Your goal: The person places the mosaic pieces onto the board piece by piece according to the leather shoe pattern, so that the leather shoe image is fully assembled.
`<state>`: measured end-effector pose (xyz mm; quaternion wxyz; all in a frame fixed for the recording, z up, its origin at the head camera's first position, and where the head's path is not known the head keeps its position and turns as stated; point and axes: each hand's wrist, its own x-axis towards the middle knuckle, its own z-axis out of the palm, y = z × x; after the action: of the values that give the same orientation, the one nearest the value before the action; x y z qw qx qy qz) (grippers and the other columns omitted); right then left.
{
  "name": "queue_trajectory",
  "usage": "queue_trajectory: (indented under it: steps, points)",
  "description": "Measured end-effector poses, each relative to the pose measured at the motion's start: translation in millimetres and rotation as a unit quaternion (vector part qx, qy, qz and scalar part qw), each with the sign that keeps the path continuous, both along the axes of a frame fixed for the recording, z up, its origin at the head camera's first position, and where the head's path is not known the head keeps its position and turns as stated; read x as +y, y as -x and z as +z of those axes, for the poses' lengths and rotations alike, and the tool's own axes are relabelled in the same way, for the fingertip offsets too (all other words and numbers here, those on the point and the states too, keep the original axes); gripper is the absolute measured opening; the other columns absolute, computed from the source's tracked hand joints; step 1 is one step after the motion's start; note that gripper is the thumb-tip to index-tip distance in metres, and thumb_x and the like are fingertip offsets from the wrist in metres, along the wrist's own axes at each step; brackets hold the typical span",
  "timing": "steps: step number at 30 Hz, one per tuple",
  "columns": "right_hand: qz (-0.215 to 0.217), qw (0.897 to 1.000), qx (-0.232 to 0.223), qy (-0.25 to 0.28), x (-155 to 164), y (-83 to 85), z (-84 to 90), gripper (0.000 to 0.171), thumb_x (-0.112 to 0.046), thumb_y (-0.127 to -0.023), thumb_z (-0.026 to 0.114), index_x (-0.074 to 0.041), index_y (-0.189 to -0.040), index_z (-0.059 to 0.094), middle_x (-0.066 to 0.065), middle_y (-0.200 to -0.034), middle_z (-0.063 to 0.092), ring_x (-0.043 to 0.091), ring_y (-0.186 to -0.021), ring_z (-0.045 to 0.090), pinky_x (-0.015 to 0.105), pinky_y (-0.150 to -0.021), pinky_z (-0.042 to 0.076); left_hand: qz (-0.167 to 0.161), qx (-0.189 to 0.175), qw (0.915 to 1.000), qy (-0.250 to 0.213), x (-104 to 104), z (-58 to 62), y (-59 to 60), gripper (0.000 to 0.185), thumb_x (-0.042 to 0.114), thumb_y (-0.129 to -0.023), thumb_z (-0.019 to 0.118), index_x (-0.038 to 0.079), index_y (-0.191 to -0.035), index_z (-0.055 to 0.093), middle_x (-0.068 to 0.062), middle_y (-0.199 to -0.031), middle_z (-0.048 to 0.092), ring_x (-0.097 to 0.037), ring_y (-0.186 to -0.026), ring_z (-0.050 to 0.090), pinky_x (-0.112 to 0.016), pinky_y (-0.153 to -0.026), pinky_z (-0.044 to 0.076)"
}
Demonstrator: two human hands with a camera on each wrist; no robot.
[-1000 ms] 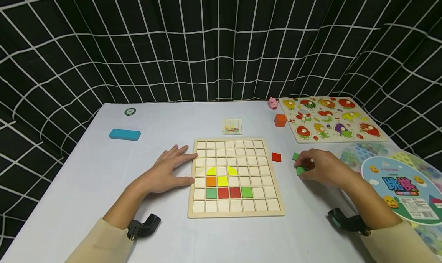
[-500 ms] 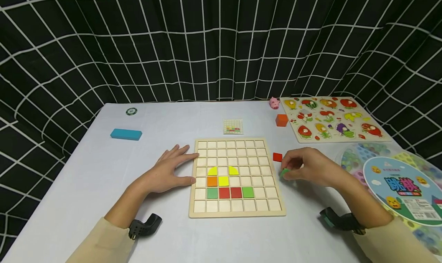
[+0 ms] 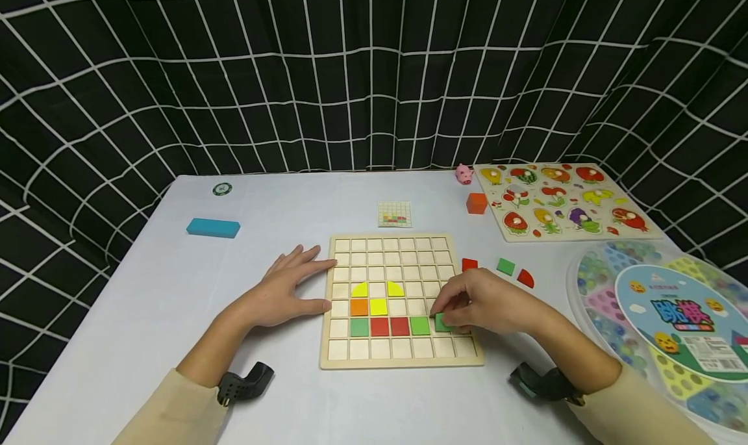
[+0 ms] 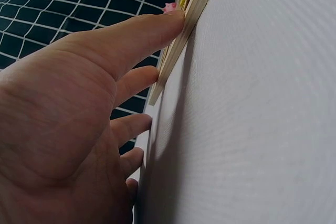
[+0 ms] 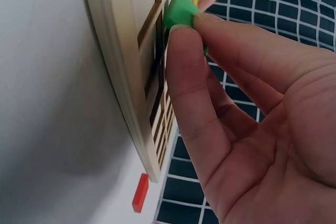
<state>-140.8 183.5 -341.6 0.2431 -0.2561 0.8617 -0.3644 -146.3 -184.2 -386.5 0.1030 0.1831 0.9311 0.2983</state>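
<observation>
Covering table [image 3: 175,282], pale cloth, gridded black backdrop [image 3: 350,75]

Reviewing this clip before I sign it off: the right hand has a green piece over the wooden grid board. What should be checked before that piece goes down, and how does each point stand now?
1. Grip on the green piece: ok, right hand pinches it between thumb and fingers.
2. Board steadied: ok, left hand lies flat on the table with fingertips against the grid board edge.
3. Target cell free: cannot tell, the right hand covers the cell next to the placed green square.
4. Piece square to the cell: not ok, it is tilted with a corner toward the board in the right wrist view.
5. Piece seated: not ok, it sits above the board surface.
6. Spare pieces within reach: ok, loose green square lies right of the board.
</observation>
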Motion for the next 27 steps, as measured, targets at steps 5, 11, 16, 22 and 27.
queue_trajectory:
  steps: [5, 11, 16, 22, 27]
  points:
    - [-0.003, 1.000, 0.017, -0.009, -5, -3.2, -1.8, 0.016, -0.003, -0.088, 0.077, -0.015, -0.096, 0.082, -0.001, -0.091, 0.069, 0.014, -0.073, 0.063, 0.024, -0.062, 0.056, 0.001, -0.001, 1.0000, -0.001, 0, 1.0, -0.1, 0.072, 0.043, -0.087, 0.078, 0.022, -0.152, 0.054, -0.016, -0.169, 0.030, -0.042, -0.160, 0.012, -0.063, -0.129, 0.005]
    - [-0.013, 0.997, 0.069, -0.040, -9, -6.3, -1.8, 0.017, -0.007, -0.087, 0.081, -0.018, -0.099, 0.085, -0.006, -0.093, 0.070, 0.014, -0.089, 0.060, 0.023, -0.067, 0.056, 0.000, 0.000, 1.0000, -0.002, 1, 3.0, 0.6, 0.072, 0.042, -0.087, 0.078, 0.021, -0.151, 0.054, -0.017, -0.169, 0.030, -0.043, -0.160, 0.012, -0.063, -0.128, 0.005]
    - [-0.016, 0.996, 0.080, -0.039, -11, -6.3, -3.4, 0.016, -0.005, -0.085, 0.083, -0.019, -0.094, 0.084, -0.006, -0.091, 0.071, 0.014, -0.086, 0.060, 0.022, -0.067, 0.055, -0.001, 0.001, 1.0000, -0.002, 0, 3.1, 0.8, 0.072, 0.042, -0.087, 0.078, 0.020, -0.151, 0.054, -0.017, -0.169, 0.031, -0.043, -0.160, 0.012, -0.064, -0.128, 0.005]
    - [-0.004, 0.998, 0.056, -0.020, -10, -5.7, -5.5, 0.017, -0.002, -0.085, 0.082, -0.017, -0.093, 0.082, -0.005, -0.090, 0.070, 0.014, -0.082, 0.061, 0.021, -0.068, 0.056, -0.001, 0.000, 1.0000, -0.001, -1, 1.5, -0.6, 0.072, 0.042, -0.087, 0.078, 0.020, -0.152, 0.054, -0.017, -0.169, 0.031, -0.044, -0.160, 0.011, -0.064, -0.128, 0.005]
    - [-0.015, 0.998, 0.056, -0.020, -2, -2.4, -0.7, 0.016, -0.006, -0.086, 0.081, -0.018, -0.097, 0.080, -0.004, -0.087, 0.069, 0.016, -0.080, 0.060, 0.022, -0.067, 0.054, -0.002, 0.001, 1.0000, -0.006, 0, 1.8, -1.0, 0.071, 0.041, -0.087, 0.078, 0.020, -0.151, 0.054, -0.017, -0.169, 0.031, -0.044, -0.160, 0.012, -0.064, -0.128, 0.005]
